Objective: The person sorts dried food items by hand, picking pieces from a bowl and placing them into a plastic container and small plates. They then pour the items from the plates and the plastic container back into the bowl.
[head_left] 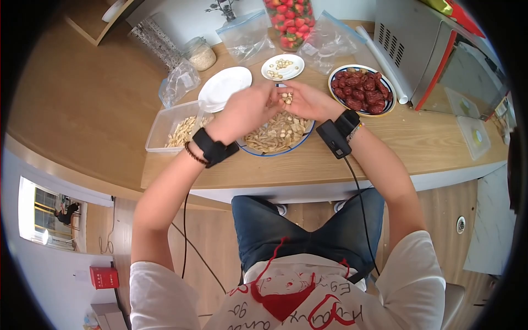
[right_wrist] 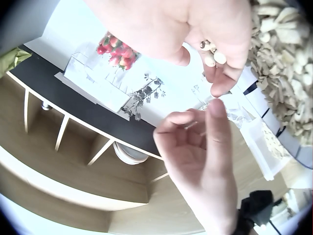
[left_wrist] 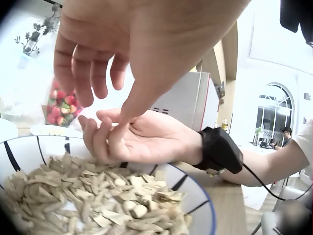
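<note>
Palm up over a blue-rimmed bowl (head_left: 268, 154), my right hand (head_left: 309, 103) holds several pale lotus seeds (right_wrist: 215, 58) in its cupped fingers. My left hand (head_left: 245, 114) is close beside it, its fingertips near the right hand's fingers and partly overlapping them in the head view. In the right wrist view the left hand (right_wrist: 198, 156) has its thumb extended and its fingers bent, with nothing visible between them. Below both hands, dried pale slices (left_wrist: 88, 191) fill the bowl, with a few round seeds (left_wrist: 139, 210) among them.
A clear plastic box (head_left: 159, 135) of pale slices stands left of the bowl. Behind are a white plate (head_left: 217, 82), a small plate (head_left: 265, 69) of seeds and a strawberry container (head_left: 289, 25). A bowl of red dates (head_left: 363, 91) and a grey appliance (head_left: 404, 49) stand right.
</note>
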`<state>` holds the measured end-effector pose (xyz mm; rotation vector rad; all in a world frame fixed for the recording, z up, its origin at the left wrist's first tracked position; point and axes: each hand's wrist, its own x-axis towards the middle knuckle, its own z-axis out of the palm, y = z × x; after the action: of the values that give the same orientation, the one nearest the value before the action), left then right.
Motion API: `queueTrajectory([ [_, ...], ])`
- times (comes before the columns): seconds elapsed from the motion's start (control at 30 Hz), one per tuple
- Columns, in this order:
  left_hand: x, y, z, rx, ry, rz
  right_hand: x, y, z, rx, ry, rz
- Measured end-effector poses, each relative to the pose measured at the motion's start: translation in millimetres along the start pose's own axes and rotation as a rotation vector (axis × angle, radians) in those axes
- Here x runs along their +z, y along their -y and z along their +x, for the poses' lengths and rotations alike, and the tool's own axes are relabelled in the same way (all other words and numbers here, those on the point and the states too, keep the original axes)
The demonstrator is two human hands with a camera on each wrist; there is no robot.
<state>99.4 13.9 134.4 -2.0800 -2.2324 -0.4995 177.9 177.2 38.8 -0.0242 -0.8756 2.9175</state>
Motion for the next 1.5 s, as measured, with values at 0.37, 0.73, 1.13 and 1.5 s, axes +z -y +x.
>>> queueTrajectory([
  [0.37,45,12,-16,0.131,0.312,-0.078,2,3,-4,-0.051,-0.116,-0.035],
  [0.73,54,13,-15,0.172,0.214,0.015,-1,3,-2,-0.087,-0.137,-0.095],
  [1.13,-8,14,7,0.167,-0.114,0.085,2,1,-2,-0.063,-0.046,-0.056],
  [1.5,-2,-4,2,0.160,-0.271,0.122,7,11,-8,0.139,0.155,0.228],
])
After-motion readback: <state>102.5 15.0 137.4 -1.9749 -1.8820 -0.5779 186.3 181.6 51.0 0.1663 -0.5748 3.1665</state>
